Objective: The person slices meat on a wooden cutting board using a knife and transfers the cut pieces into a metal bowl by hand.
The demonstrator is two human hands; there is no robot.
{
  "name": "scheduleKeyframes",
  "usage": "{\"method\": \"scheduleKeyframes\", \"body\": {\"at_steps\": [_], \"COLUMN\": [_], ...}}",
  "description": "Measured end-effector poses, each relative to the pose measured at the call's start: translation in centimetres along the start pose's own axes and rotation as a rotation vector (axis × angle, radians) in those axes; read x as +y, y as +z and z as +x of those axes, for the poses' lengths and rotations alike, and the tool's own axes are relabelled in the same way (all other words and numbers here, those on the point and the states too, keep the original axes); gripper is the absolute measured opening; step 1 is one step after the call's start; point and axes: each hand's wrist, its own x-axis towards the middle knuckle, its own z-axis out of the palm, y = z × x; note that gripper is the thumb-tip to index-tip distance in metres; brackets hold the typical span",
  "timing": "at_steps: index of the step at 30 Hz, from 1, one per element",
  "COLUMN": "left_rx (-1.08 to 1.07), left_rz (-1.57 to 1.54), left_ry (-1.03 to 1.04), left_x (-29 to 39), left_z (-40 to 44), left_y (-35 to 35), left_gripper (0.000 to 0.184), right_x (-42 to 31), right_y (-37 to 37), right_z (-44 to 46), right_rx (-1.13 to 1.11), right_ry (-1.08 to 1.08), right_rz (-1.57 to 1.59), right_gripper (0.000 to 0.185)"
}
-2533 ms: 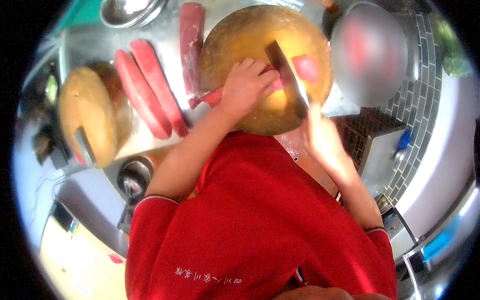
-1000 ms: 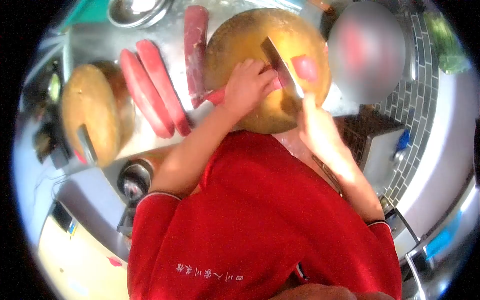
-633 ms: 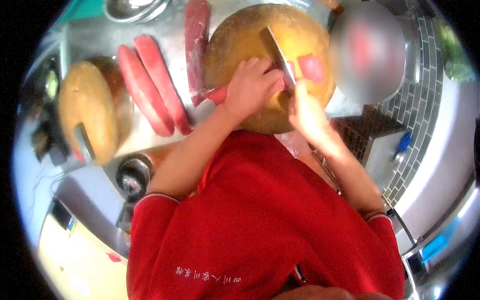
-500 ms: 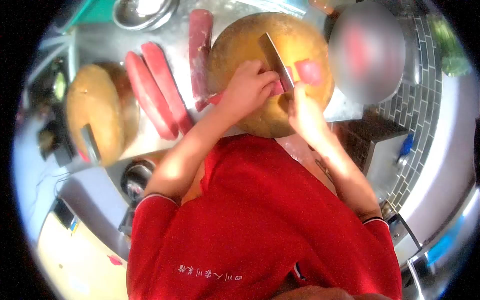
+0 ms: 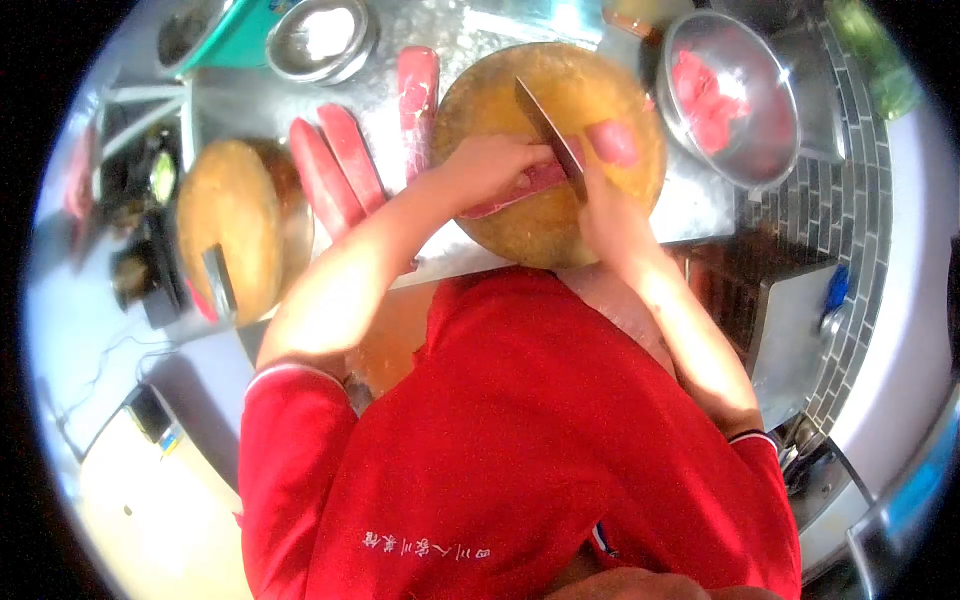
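My right hand (image 5: 612, 212) is closed around the handle of a cleaver (image 5: 552, 132), whose blade points away from me over a round wooden chopping board (image 5: 585, 238). Under the blade's left side lies a long strip of raw red meat (image 5: 545, 180). My left hand (image 5: 495, 168) presses on that strip with bent fingers, close to the blade; part of the meat is hidden beneath it. Right of the blade, a cut slice of meat (image 5: 612, 143) rests flat on the board.
A steel bowl (image 5: 778, 150) with meat slices (image 5: 705, 100) stands at right. Left of the board lie several long meat pieces (image 5: 417, 100) on the metal table (image 5: 395, 75). Farther left is another round board (image 5: 235, 240) with a dark blade (image 5: 218, 280). Metal bowls (image 5: 320, 45) sit at the back.
The camera view has shifted slightly. My left hand has moved a little left relative to the blade, and more of the meat strip shows. My right hand still grips the cleaver.
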Motion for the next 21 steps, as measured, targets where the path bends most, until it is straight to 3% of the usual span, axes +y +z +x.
{"method": "scheduleKeyframes", "body": {"at_steps": [6,21], "left_rx": [-0.025,-0.069], "left_rz": [-0.019,-0.196], "left_ry": [0.041,0.006], "left_x": [-0.4,-2.5], "left_z": [0.3,1.6], "left_y": [-0.3,0.7], "left_gripper": [0.035,0.021], "right_x": [-3.4,-2.9], "right_y": [-5.4,-5.1], "right_z": [-5.0,-5.7], "right_rx": [-0.179,-0.241], "right_ry": [0.085,0.141], "right_rz": [-0.086,-0.133], "right_gripper": [0.029,0.028]}}
